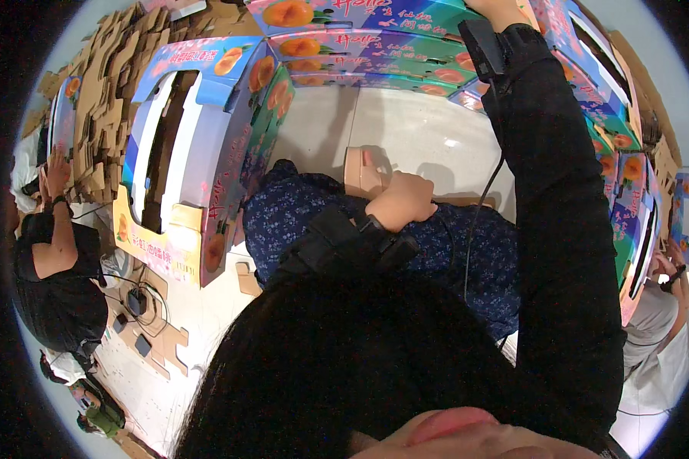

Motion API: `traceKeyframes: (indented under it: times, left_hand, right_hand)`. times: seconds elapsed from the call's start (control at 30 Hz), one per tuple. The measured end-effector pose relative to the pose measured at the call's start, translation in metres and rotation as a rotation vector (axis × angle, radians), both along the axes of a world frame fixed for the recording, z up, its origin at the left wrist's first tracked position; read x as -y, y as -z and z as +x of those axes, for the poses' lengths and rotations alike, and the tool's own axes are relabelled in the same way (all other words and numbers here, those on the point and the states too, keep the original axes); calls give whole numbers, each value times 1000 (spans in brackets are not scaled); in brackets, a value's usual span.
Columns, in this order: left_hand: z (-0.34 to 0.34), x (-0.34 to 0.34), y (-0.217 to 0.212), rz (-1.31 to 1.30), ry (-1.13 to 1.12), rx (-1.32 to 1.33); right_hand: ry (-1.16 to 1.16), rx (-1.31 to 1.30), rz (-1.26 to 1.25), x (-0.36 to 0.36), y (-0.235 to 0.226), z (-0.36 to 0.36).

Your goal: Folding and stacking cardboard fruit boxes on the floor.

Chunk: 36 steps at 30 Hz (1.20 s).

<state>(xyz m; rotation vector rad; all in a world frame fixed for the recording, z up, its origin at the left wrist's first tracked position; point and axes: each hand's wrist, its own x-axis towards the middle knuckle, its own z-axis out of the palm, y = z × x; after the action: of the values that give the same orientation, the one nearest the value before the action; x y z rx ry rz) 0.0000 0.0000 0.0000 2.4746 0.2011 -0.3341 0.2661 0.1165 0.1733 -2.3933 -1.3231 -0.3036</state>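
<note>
My left hand [402,201] is closed in a loose fist, low over the dark blue floral cloth [298,206] on my legs. What is inside it, if anything, is hidden. Beyond it shows a tan shoe [357,174] on the floor. My right arm stretches far forward, and my right hand [505,11] rests at the upper edge of a stack of printed fruit cartons [375,44]. The picture's edge cuts off most of its fingers. A black device with a cable is strapped at that wrist.
An upright fruit carton with a cut-out opening [184,145] stands to my left. More cartons [601,84] are stacked on the right. Flattened brown cardboard [103,115] lies in a heap behind. Cables [157,306] lie on the floor. Other people [57,260] work at both sides.
</note>
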Motion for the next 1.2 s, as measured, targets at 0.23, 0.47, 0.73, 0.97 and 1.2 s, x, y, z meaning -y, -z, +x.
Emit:
traceKeyframes:
  times: [0.23,0.47,0.73,0.97,1.2]
  left_hand:
    - [1,0,1,-20,-20,37]
    - [1,-1,-4,-5,-10,6]
    - [1,0,2,2,-11,12]
    - [1,1,4,-1,-10,24]
    - [0,0,5,-1,-10,37]
  right_hand:
    - [-6,-26,67,4,-5,-9]
    - [-35,4,38,2,0,-1]
    - [-47,59,27,1,0,-1]
    - [-14,33,29,1,1,-1]
    - [-28,14,52,3,-1,-6]
